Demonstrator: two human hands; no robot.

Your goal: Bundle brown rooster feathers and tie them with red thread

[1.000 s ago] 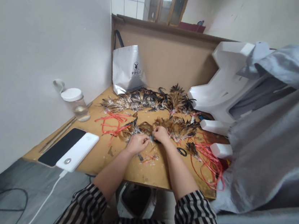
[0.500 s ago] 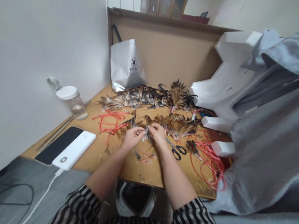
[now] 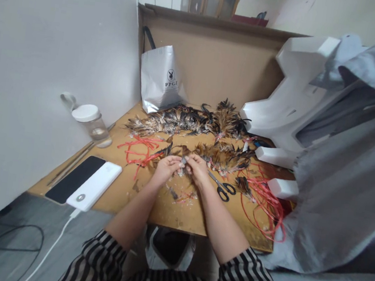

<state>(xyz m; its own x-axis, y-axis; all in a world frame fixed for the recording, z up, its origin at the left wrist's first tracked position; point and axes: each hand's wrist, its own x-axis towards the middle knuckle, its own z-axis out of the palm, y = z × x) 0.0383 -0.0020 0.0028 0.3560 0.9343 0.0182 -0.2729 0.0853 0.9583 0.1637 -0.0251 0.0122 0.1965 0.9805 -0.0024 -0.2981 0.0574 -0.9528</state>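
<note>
Item: our left hand (image 3: 165, 167) and right hand (image 3: 198, 169), fingertips pinched together on one small feather bundle (image 3: 182, 161) held between them, just above the wooden tabletop (image 3: 182, 212). Landmark: the scissors (image 3: 223, 188). The bundle sits just left of the scissors; loose brown feathers (image 3: 221, 156) lie just beyond them; red strings (image 3: 263, 204) to their right. Far beyond, a silver bag (image 3: 162, 82) reads "PPGZ" under a rabbit-head logo. Well left, a white power bank (image 3: 95, 186), no legible writing.
</note>
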